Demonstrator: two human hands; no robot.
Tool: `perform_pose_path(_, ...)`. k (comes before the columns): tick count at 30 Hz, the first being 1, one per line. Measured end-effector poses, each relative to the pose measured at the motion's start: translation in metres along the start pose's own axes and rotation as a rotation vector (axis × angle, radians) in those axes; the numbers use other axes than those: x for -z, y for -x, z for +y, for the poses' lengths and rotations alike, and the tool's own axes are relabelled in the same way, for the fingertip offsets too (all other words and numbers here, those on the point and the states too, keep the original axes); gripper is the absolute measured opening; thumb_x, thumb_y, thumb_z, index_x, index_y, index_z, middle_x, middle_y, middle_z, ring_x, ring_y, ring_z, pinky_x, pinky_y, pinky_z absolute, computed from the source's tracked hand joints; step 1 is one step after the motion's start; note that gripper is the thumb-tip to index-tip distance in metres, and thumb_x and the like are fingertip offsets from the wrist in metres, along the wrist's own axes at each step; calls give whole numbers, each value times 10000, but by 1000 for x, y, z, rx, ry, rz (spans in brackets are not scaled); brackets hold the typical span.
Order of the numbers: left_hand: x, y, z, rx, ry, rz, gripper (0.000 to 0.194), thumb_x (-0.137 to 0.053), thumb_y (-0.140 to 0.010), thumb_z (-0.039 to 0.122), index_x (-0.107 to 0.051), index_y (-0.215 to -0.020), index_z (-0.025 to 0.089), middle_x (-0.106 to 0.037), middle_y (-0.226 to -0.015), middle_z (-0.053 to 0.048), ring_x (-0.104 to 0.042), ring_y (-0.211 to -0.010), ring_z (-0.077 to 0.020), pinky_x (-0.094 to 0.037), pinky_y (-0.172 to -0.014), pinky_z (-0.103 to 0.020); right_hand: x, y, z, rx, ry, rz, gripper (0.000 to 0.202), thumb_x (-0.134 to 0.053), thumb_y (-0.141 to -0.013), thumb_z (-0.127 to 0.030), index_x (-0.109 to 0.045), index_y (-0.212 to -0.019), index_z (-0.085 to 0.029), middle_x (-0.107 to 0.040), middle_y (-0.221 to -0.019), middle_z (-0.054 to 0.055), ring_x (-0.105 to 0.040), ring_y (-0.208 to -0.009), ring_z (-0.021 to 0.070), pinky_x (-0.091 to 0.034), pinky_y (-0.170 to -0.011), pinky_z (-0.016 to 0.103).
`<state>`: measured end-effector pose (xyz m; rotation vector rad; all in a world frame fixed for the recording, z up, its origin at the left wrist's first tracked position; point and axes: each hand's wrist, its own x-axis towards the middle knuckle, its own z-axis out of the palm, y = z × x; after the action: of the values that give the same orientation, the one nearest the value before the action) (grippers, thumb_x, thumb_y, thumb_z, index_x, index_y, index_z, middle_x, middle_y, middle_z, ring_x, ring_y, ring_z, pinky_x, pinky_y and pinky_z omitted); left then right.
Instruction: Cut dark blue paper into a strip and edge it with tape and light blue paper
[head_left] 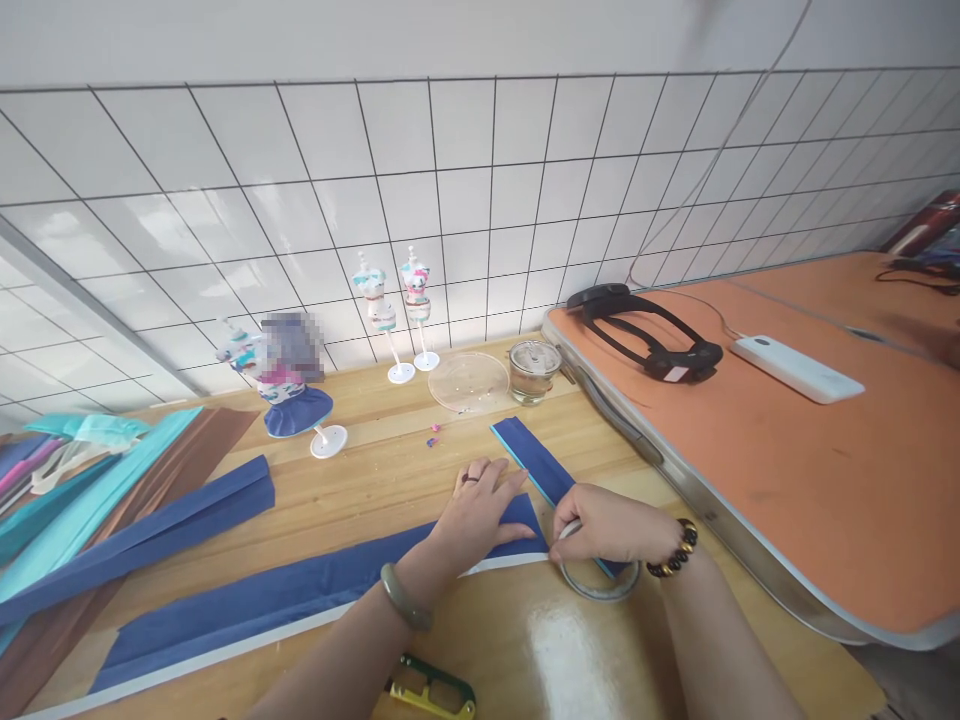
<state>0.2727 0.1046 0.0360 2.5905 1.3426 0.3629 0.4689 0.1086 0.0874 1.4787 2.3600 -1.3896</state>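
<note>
My left hand (480, 510) lies with fingers spread on a long blue strip of thin material (277, 590), near its right end. A narrow band of white tape (225, 652) runs along the strip's near edge. At the right end of that edge, my right hand (611, 522) grips a roll of tape (600, 592), thumb and fingers closed on its upper left side. A shorter blue strip (536, 458) lies slantwise behind the right hand, partly covered by it. A green and yellow tool (431, 690), perhaps thread snips, is partly hidden beyond my left forearm.
Folded blue, turquoise and brown strips (150, 500) pile up at left. Small dress forms (382, 305) stand by the tiled wall, one wearing a blue skirt (298, 410). A lidded glass bowl (534, 372) borders a raised orange board (780, 450) holding a black headset (660, 345) and white power bank (799, 368).
</note>
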Motion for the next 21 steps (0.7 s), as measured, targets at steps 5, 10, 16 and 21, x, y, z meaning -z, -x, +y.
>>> perform_pose_path(5, -3, -2, -1, -4, -24, 14, 678, -563, -721, 560, -377, -1300, 260, -434, -1291, -93, -363, -1176, -275, -305, -969, -447, 0, 8, -11, 6, 22, 16, 189, -586, -639, -300, -685, -633, -139, -596, -563, -16, -469, -527, 107, -301, -454, 194)
perform_pose_path(10, -4, -3, -2, -1, -46, 22, 669, -578, -711, 555, -401, -1282, 255, -440, -1283, -92, -368, -1176, -282, -299, -972, -448, -4, 20, -27, 24, 57, 52, 135, -560, -630, -239, -669, -598, -167, -601, -561, -27, -466, -512, 96, -284, -449, 192)
perform_pose_path(16, -4, -3, -2, -5, -56, 29, 667, -563, -716, 566, -409, -1275, 238, -453, -1269, -93, -370, -1169, -278, -298, -973, -438, -9, 27, -41, 117, 176, 105, 136, -527, -639, -202, -637, -559, -193, -612, -584, -26, -481, -542, 105, -299, -509, 207)
perform_pose_path(21, -5, -3, -3, -18, -56, 36, 679, -528, -718, 598, -406, -1276, 231, -454, -1268, -91, -378, -1159, -273, -298, -974, -434, -13, 32, -51, 154, 251, 127, 162, -529, -663, -202, -611, -523, -200, -577, -553, -27, -483, -569, 117, -310, -546, 218)
